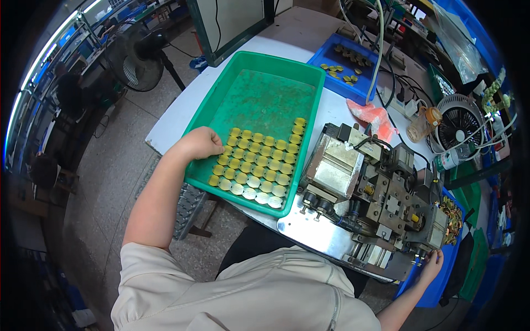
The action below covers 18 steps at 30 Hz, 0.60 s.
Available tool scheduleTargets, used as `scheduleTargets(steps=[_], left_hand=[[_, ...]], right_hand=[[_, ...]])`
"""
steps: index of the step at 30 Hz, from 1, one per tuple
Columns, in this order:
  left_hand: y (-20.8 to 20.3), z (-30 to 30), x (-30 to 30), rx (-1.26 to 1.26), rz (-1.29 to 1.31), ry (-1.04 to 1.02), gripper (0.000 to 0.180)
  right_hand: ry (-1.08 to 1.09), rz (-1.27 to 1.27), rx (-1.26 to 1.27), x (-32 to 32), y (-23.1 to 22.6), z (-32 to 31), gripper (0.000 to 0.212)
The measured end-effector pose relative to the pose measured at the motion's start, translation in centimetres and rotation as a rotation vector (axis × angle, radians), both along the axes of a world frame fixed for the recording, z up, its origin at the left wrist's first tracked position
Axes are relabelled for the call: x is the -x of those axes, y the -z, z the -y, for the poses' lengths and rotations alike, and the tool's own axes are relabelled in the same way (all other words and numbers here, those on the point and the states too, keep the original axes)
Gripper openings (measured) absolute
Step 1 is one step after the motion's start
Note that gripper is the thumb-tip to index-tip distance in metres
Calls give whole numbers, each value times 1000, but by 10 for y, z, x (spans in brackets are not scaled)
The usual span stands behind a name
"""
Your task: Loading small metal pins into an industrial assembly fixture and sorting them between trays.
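A white table carries a green tray, blue tray, pinkish cloth and metal machine.

No words or numbers could be read clearly. Well beyond the right hand, a white and green container bore marks too small to make out; past it, farther from that hand, the small fan showed an unreadable pale spot at its hub.

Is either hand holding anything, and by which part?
I can't tell: the left hand is by a yellow disc, the right hand by the machine.
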<state>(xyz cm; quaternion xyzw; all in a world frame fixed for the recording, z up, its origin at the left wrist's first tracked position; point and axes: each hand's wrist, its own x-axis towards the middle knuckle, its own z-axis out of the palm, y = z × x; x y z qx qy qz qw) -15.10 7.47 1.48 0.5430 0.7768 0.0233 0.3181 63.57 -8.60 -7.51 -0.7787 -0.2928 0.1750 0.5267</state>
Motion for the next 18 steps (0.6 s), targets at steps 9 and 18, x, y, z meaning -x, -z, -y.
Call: scheduleTargets(steps=[9, 18], left_hand=[[11, 0, 9, -66, -14, -28, 17], [25, -5, 4, -320, -226, 23, 20]], right_hand=[[27, -4, -4, 1, 0, 5, 28], [6, 52, 17, 0, 2, 5, 31]])
